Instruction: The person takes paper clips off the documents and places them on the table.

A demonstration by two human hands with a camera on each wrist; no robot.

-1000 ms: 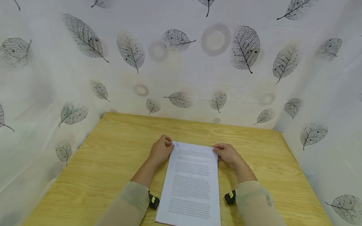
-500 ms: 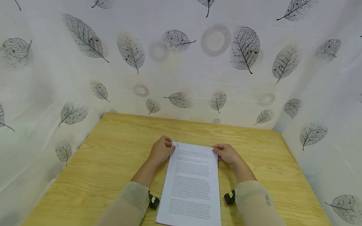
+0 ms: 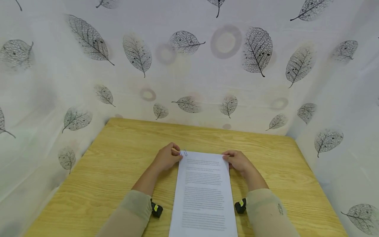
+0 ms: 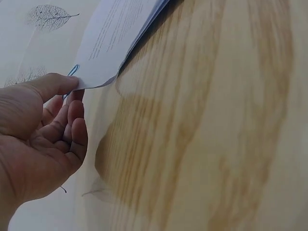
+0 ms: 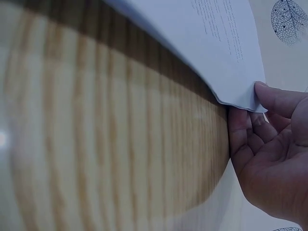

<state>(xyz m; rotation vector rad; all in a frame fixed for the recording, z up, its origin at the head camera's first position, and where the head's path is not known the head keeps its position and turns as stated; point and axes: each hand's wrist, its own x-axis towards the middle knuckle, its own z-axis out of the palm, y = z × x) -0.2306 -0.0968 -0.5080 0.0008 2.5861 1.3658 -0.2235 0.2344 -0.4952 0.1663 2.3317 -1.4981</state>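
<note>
A stack of printed paper sheets lies lengthwise between my hands. At its far left corner, my left hand pinches the paper between thumb and fingers. A paper clip sits on the far edge right beside that thumb; in the left wrist view the clip looks blue and is partly hidden by the thumb. My right hand pinches the far right corner, thumb on top and fingers underneath. In the right wrist view the corner of the sheets is raised off the table.
The stack is over a wood-grain table. A white curtain printed with leaf skeletons hangs behind the table and along both sides. Black wrist cameras sit at both sleeve cuffs.
The near end of the paper stack has swung a little to the right, and its far left corner has dipped slightly. My left forearm has shifted left; the right hand has stayed put.
</note>
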